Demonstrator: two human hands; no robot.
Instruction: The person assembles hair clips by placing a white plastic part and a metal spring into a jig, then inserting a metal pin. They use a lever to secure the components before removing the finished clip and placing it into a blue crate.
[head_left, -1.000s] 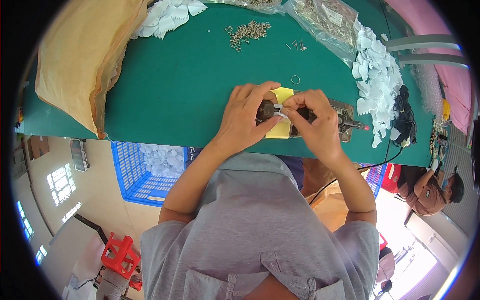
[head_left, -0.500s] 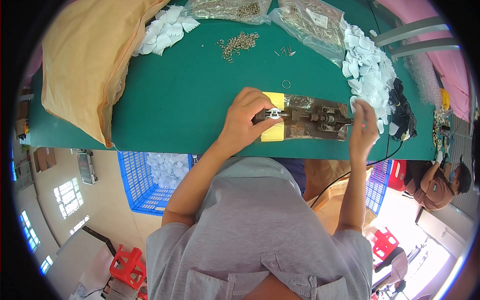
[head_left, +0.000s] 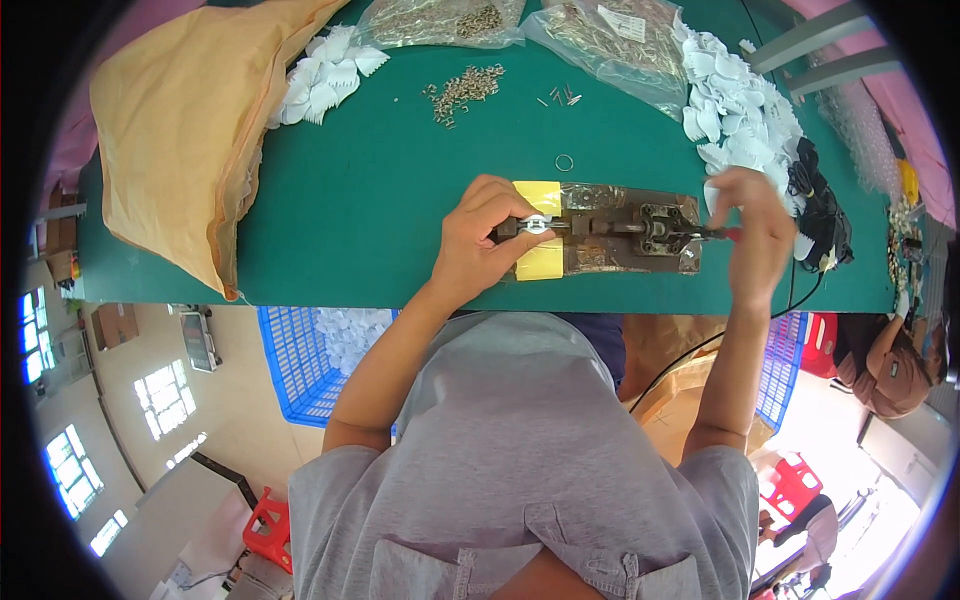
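Observation:
My left hand [head_left: 472, 245] pinches a small white plastic piece [head_left: 536, 224] between thumb and fingers. That piece sits at the left end of a dark metal hand-clamp fixture [head_left: 610, 228], where yellow sheet [head_left: 541, 266] lies under it. At the fixture's right end, my right hand [head_left: 758, 235] is beside the lever tip. Its fingers look bent but are smeared by motion, so its grip on the lever is unclear.
Beyond the fixture are a metal ring [head_left: 564, 162], a heap of small metal clips [head_left: 466, 93] and several pins [head_left: 563, 96]. White toothed pieces [head_left: 740, 105] pile up at right, near black cable [head_left: 815, 215]. A tan sack [head_left: 170, 140] stands left; a blue crate [head_left: 290, 370] is below the table.
My right hand has moved right, its fingers going from nearly straight to bent. The fixture's lever reaches further right. My left hand keeps its pinch on the white piece; the whole view shifts slightly.

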